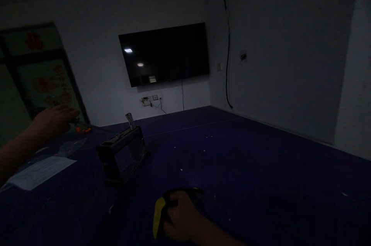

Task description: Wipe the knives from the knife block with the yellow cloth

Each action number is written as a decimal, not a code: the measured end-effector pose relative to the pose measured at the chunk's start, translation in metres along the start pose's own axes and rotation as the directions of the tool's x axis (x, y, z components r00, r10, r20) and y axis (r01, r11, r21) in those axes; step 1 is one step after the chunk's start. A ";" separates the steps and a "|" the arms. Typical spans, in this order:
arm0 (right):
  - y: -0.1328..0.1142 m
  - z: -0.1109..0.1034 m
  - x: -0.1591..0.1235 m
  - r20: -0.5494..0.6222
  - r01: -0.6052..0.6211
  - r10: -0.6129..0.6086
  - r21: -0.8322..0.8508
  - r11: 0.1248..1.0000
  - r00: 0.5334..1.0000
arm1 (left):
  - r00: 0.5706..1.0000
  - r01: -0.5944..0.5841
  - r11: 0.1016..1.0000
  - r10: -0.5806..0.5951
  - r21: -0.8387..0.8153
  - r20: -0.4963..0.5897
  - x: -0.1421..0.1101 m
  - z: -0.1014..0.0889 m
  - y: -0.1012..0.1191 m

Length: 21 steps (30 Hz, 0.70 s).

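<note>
Yellow-and-black item [158, 215] nearest, bottom ctr, R hand [181, 215] clamped round it; can't tell if it touches the dk purple table [246, 161]. L hand [55, 120], up at left, fingers closed on a thin-shafted tool [92, 125], shaft pointing rt. White paper [43, 170] flat on table, far left; rt of it, blk open frame [108, 163] upright w/ small greyish piece [131, 121] sticking up on top. Back wall: TV [174, 52].

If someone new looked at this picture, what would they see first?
Probably the big black screen on the far wall, with bright reflections in it. Then the right hand, low in the middle, gripping a yellow-and-black thing, and the black frame standing on the dark blue surface.
</note>
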State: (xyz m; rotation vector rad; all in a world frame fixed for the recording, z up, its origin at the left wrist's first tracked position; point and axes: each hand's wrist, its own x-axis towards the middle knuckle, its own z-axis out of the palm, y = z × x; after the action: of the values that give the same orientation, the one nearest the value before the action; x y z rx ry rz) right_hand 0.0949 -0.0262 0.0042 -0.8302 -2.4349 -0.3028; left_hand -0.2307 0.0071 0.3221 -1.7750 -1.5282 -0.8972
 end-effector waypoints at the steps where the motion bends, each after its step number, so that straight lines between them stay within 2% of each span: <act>1: 0.000 0.001 0.000 -0.009 0.000 0.000 0.002 1.000 1.000 | 0.997 -0.024 0.999 0.022 0.026 0.073 0.001 0.000 0.002; 3: 0.001 0.003 0.000 -0.013 0.000 0.000 0.007 1.000 1.000 | 0.976 -0.099 0.993 0.084 0.065 0.202 0.006 0.001 0.005; 7: 0.002 0.004 -0.002 -0.028 -0.013 0.014 0.047 0.999 1.000 | 0.968 -0.208 0.978 0.202 0.024 0.150 0.022 0.010 0.014; 10: 0.003 0.008 -0.005 -0.045 -0.070 0.075 0.110 0.992 0.996 | 0.928 -0.334 0.943 0.325 0.017 0.184 0.039 0.020 0.032; 13: 0.005 0.014 -0.008 -0.046 -0.109 0.116 0.133 0.985 0.992 | 0.896 -0.407 0.913 0.394 0.025 0.207 0.055 0.033 0.054; 17: 0.010 0.017 -0.011 -0.051 -0.117 0.125 0.139 0.983 0.991 | 0.872 -0.451 0.892 0.438 0.013 0.217 0.065 0.053 0.075; 21: 0.012 0.017 -0.011 -0.053 -0.091 0.098 0.132 0.987 0.994 | 0.841 -0.484 0.875 0.464 0.003 0.278 0.060 0.078 0.076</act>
State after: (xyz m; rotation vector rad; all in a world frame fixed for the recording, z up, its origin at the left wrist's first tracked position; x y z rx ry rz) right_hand 0.1027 -0.0162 -0.0159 -0.8638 -2.3241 -0.1306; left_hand -0.1421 0.0943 0.3245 -2.1526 -1.1609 -0.3574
